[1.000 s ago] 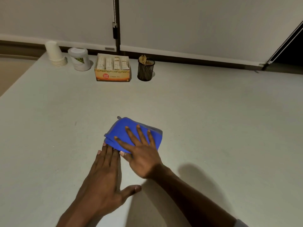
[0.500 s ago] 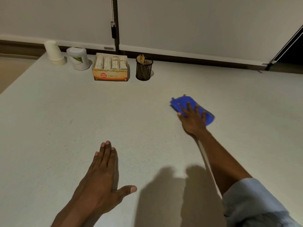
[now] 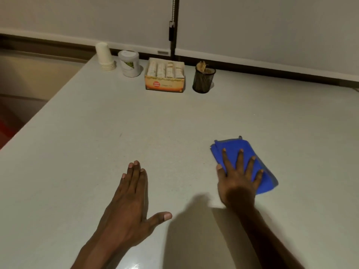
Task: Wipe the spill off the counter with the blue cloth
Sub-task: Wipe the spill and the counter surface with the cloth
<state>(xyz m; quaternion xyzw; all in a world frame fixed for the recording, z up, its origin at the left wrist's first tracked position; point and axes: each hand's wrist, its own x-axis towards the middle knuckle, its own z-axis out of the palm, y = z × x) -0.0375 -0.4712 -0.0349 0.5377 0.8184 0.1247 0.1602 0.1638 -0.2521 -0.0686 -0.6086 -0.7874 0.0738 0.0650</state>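
The right hand (image 3: pixel 238 183) is laid flat on the blue cloth (image 3: pixel 236 147), fingers (image 3: pixel 240 159) spread apart and pressed down on it, not clamped around it. The cloth is folded and lies on the pale tabletop (image 3: pixel 97 133); its far edge shows beyond the fingertips and its right corner juts out past the little finger. The heel of the hand rests on the bare tabletop at the cloth's near edge.

The left hand (image 3: pixel 128 202) is laid palm down on the tabletop, well apart from the cloth, four fingers held together and the thumb stuck out toward the right hand. Nothing is held by it.

No spill can be made out on the surface.

Far beyond the fingertips, along the back edge, are seen a stack of paper cups (image 3: pixel 104 57), a white tub (image 3: pixel 129 63), an orange box (image 3: pixel 165 78) of packets and a black mesh cup (image 3: pixel 203 78) of sticks.
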